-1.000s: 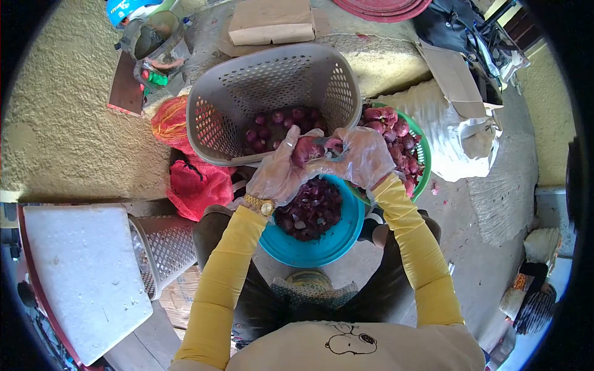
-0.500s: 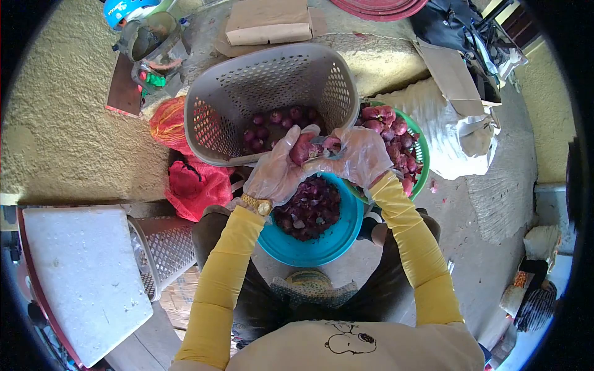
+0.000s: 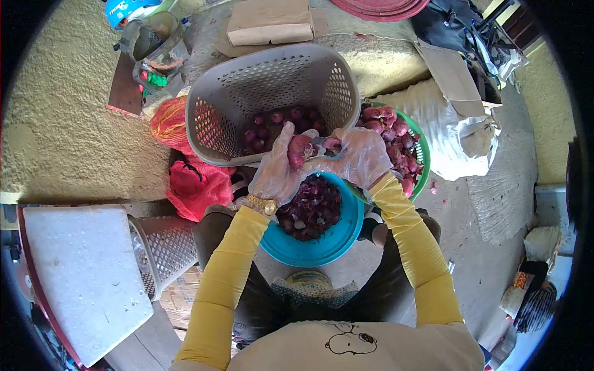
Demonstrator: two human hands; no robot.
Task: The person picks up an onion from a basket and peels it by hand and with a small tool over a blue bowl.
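Observation:
My left hand (image 3: 277, 170), in a clear plastic glove, holds a red onion (image 3: 300, 151) above the front edge of the grey perforated basket (image 3: 272, 74). Touching the onion from the right is my gloved right hand (image 3: 359, 153), its fingers wrapped round a small dark object and a piece of onion; that object is too small to name. Several peeled onions (image 3: 276, 117) lie in the grey basket. Below my hands, a blue basin (image 3: 309, 252) holds dark onion skins (image 3: 309, 210). A green basket (image 3: 424, 154) of unpeeled onions (image 3: 405, 142) stands right of my right hand.
Red net bags (image 3: 198, 185) lie left of the grey basket. A white foam lid (image 3: 86, 278) and another perforated basket (image 3: 167, 247) stand at the left. A cardboard box (image 3: 269, 25) is behind, and a white sack (image 3: 433, 123) is at the right.
The fingers of my left hand have opened a little and shifted slightly left and up around the onion. My right hand has hardly moved.

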